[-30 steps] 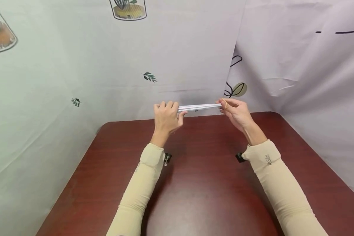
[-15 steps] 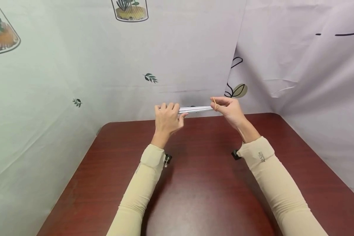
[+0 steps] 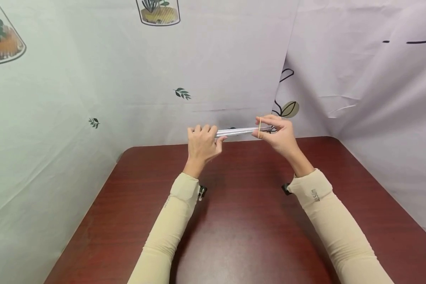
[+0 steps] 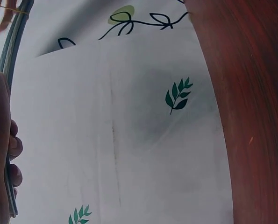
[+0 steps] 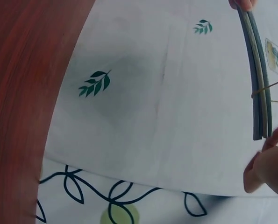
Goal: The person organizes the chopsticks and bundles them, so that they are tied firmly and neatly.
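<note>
My left hand (image 3: 201, 146) grips one end of a bundle of slim straight sticks (image 3: 236, 131), with fingers over the top and thumb below. The sticks look silvery in the head view and grey-green in the right wrist view. Thumb and fingers of my right hand (image 3: 280, 134) are spread apart, holding a thin yellow-orange rubber band (image 3: 259, 127) stretched between them. In the right wrist view, the rubber band (image 5: 262, 90) crosses the bundle near its free end, while the right hand (image 5: 274, 168) is beside that end. The bundle is held level, above the table's far edge.
A dark red wooden table (image 3: 230, 221) lies beneath both forearms. White cloth (image 3: 227, 51) printed with leaves and jars hangs behind it and along both sides. Small black devices (image 3: 286, 189) sit at both wrists.
My right hand has moved left along the bundle, carrying the rubber band from its end to farther along it. Right thumb and fingers have spread wider. The left hand barely moved.
</note>
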{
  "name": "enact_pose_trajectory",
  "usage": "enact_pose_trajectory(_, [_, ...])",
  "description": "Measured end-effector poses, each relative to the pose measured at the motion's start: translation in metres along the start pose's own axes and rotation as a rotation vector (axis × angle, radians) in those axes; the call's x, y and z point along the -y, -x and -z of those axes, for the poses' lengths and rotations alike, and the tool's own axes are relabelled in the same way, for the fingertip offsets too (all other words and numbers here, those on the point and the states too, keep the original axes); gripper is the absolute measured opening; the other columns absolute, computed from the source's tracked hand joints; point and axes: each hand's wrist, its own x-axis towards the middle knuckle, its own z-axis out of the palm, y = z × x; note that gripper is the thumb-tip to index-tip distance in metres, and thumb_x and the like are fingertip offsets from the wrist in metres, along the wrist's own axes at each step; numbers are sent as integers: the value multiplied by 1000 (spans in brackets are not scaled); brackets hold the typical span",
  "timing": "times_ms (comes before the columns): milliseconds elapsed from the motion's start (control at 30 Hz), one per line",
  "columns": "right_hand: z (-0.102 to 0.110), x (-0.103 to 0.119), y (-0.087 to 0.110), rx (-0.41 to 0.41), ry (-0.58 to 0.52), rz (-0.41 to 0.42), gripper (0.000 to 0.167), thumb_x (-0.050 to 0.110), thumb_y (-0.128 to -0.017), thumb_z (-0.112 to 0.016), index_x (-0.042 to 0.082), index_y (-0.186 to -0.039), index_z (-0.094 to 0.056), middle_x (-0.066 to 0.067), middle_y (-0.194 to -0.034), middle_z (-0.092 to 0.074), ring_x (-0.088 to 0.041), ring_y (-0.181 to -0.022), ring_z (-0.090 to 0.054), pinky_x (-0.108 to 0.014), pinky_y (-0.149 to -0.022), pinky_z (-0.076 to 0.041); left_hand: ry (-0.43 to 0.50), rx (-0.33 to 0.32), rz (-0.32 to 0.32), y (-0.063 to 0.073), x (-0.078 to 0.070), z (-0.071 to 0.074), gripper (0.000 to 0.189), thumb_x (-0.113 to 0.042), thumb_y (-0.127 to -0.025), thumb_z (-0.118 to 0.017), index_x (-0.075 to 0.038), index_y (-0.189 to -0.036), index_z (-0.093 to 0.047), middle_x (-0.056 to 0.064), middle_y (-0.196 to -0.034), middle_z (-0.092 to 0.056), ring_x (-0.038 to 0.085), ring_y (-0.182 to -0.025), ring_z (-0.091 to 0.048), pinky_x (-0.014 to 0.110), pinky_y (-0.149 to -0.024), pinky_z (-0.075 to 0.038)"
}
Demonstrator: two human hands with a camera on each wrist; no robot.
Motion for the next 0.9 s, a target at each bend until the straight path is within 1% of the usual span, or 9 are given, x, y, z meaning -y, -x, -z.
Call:
enact_pose_trajectory(67, [-5, 12, 3, -17, 63, 40, 43, -16, -65, -83, -12, -106, -71, -16, -82, -66, -18, -85, -55, -26, -84, -42, 0, -3, 7, 1, 0, 0, 44, -54, -91, -53, -11, -78, -57, 5, -72, -61, 30, -65, -53, 46, -66, -37])
enact_pose_trajectory(133, [-10, 23, 7, -33, 124, 58, 44, -14, -64, -84, -12, -106, -71, -17, -72, -59, -15, -78, -49, -24, -82, -40, -3, -6, 10, 1, 0, 1, 43, -53, -90, -54, -11, -78, -57, 5, -72, -61, 30, -65, -53, 46, -65, -37])
enact_pose_trajectory(233, [-15, 32, 11, -53, 154, 41, 53, -12, -64, -85, -10, -115, -69, -18, -66, -54, -11, -68, -44, -19, -69, -38, -11, -7, 14, 0, 1, 2, 42, -52, -90, -54, -12, -79, -58, 4, -72, -61, 30, -65, -53, 45, -65, -38])
enact_pose_trajectory(300, [-18, 33, 14, -56, 163, 23, 66, -10, -65, -86, -8, -126, -62, -17, -65, -56, -10, -62, -42, -19, -58, -33, -13, -4, 20, 0, 1, 2, 42, -52, -90, -55, -12, -79, -59, 5, -72, -61, 29, -65, -54, 45, -64, -38])
enact_pose_trajectory(367, [-19, 31, 17, -55, 177, 9, 82, -7, -65, -88, -6, -138, -52, -17, -66, -60, -13, -57, -41, -19, -53, -31, -18, 2, 30, -1, 1, 3, 42, -52, -90, -56, -12, -80, -59, 5, -72, -61, 30, -65, -54, 45, -64, -38])
enact_pose_trajectory(500, [-20, 16, 20, -46, 223, -29, 104, 3, -65, -91, 2, -151, -34, -13, -69, -67, -16, -55, -45, -17, -52, -35, -29, 15, 48, -1, 3, 5, 42, -52, -89, -56, -12, -80, -59, 4, -72, -61, 30, -66, -54, 45, -65, -38])
enact_pose_trajectory(700, [-16, 6, 25, -82, 228, -201, 101, 23, -70, -91, 10, -153, -36, -4, -70, -70, -10, -64, -62, -20, -63, -46, -38, 5, 55, 0, 5, 7, 42, -52, -88, -56, -12, -78, -58, 4, -72, -60, 29, -66, -53, 45, -66, -38])
enact_pose_trajectory(800, [-13, 7, 25, -89, 223, -309, 96, 34, -73, -88, 8, -151, -39, 4, -68, -69, -7, -66, -62, -22, -64, -44, -39, -14, 63, -1, 5, 7, 42, -53, -88, -55, -12, -77, -57, 4, -71, -60, 29, -65, -52, 46, -66, -38])
enact_pose_trajectory(900, [-9, 7, 21, -73, 160, -399, 89, 35, -78, -85, 2, -148, -42, 9, -64, -65, -5, -60, -56, -21, -59, -43, -35, -30, 73, -3, 4, 7, 41, -52, -86, -56, -12, -77, -57, 4, -72, -60, 29, -66, -51, 46, -67, -38])
